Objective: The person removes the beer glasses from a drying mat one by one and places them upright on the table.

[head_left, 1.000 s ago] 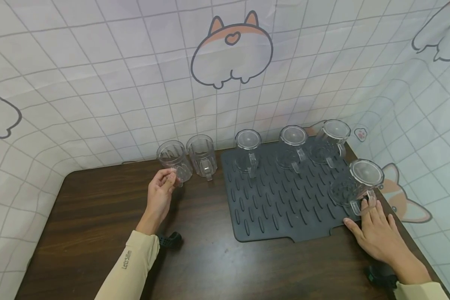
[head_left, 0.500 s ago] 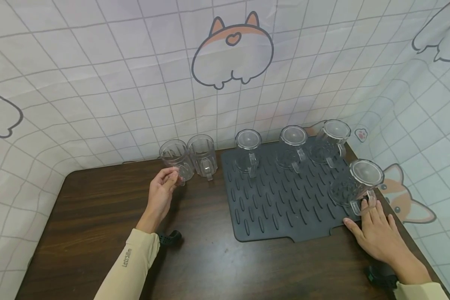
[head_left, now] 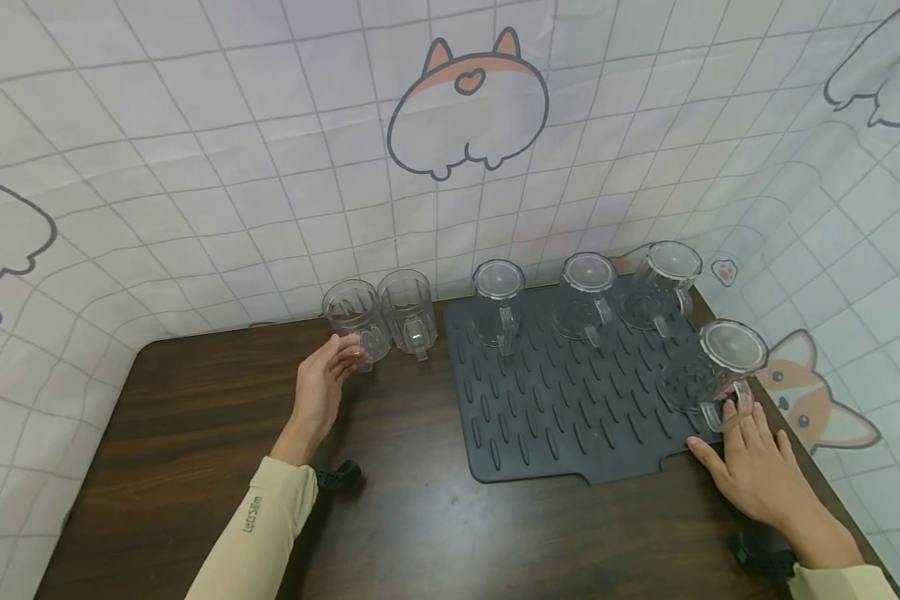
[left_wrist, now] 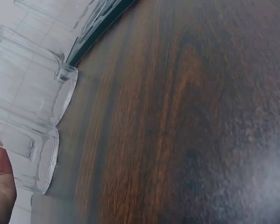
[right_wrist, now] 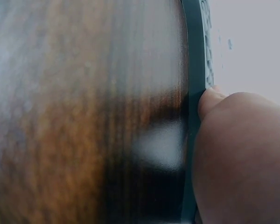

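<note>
- The left hand point(head_left: 321, 385) is at the handle of the left mug point(head_left: 351, 310), its fingers loosely extended and only slightly bent, with no firm hold to be seen; whether they touch the handle, I cannot tell.
- The left mug stands upright on the table point(head_left: 412, 525), mouth up, near the wall, its handle toward the person.
- The second mug point(head_left: 407, 298), also upright with its handle toward the person, stands just to its right; whether the two touch is hard to tell.
- The right hand point(head_left: 761, 471) lies palm down at the front right corner of the mat point(head_left: 540, 429), fingers spread and nearly straight, gripping nothing.
- Its fingertips lie by the handle of the front mug point(head_left: 701, 367); contact is unclear.
- The front mug is upside down on the mat's right side.
- Three more upside-down mugs stand along the back of the mat: one near its left edge point(head_left: 497, 292), one in the middle point(head_left: 587, 287), one at the right point(head_left: 667, 275).
- The mat is dark, with raised ribs.
- Pale sleeves point(head_left: 247, 533) and dark wristbands point(head_left: 339, 477) show on both arms.
- The wall point(head_left: 270, 167) has a grid and cartoon dog prints point(head_left: 468, 117).
</note>
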### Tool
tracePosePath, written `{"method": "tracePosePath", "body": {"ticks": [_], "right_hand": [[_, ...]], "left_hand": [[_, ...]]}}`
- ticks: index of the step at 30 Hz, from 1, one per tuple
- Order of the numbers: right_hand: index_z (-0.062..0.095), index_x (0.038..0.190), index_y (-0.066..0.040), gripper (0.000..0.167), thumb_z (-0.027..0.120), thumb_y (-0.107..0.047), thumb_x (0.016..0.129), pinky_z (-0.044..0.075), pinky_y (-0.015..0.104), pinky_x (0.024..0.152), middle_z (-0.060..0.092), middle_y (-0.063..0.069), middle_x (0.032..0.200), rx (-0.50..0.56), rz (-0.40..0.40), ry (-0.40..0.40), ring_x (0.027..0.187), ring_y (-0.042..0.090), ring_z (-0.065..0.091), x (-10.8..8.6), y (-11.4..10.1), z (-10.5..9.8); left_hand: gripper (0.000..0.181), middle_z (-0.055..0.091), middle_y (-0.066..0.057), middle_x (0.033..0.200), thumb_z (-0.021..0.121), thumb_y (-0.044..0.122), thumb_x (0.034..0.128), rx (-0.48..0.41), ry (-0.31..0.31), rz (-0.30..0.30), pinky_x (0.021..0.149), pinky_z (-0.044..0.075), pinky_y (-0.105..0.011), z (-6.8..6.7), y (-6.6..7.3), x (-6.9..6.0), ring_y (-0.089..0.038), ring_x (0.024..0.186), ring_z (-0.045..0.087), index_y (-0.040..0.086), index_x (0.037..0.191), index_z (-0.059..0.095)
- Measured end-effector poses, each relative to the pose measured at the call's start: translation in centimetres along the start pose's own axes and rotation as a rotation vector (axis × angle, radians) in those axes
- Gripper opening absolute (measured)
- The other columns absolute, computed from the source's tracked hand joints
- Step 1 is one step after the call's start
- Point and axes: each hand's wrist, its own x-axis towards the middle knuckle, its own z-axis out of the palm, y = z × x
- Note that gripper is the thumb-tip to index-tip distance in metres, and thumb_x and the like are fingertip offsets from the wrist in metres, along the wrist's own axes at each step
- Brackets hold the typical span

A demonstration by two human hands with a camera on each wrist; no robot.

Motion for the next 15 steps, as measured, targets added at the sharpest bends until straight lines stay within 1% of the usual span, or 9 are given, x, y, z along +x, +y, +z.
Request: {"method": "tracePosePath", "body": {"ticks": [3, 7, 15], "right_hand": [[0.003, 0.157, 0.018, 0.091, 0.035, -0.052, 0.11, 0.014, 0.086, 0.108, -0.005, 0.041, 0.164, 0.006, 0.002, 0.0, 0.155, 0.06, -0.001, 0.0, 0.1, 0.2], [0.001, 0.157, 0.018, 0.092, 0.034, -0.054, 0.11, 0.012, 0.086, 0.109, -0.008, 0.039, 0.165, 0.01, 0.001, -0.008, 0.155, 0.059, -0.005, 0.1, 0.3, 0.4], [0.001, 0.158, 0.017, 0.092, 0.035, -0.054, 0.11, 0.013, 0.086, 0.108, -0.002, 0.042, 0.164, 0.01, -0.005, -0.002, 0.155, 0.059, -0.004, 0.1, 0.6, 0.7]], "left_hand": [[0.043, 0.077, 0.007, 0.095, 0.046, 0.036, 0.1109, 0.01, 0.016, -0.006, 0.096, 0.052, -0.026, -0.2, 0.0, -0.1, -0.009, 0.098, 0.071, 0.001, 0.12, 0.068], [0.038, 0.078, 0.007, 0.096, 0.047, 0.035, 0.1105, 0.003, 0.052, -0.005, 0.096, 0.053, -0.026, -0.6, 0.2, -0.1, -0.007, 0.097, 0.071, 0.007, 0.114, 0.072], [0.041, 0.077, 0.006, 0.095, 0.047, 0.035, 0.1105, -0.023, 0.079, 0.016, 0.096, 0.052, -0.028, -1.3, 1.0, -0.4, -0.011, 0.094, 0.07, 0.002, 0.117, 0.069]]}}
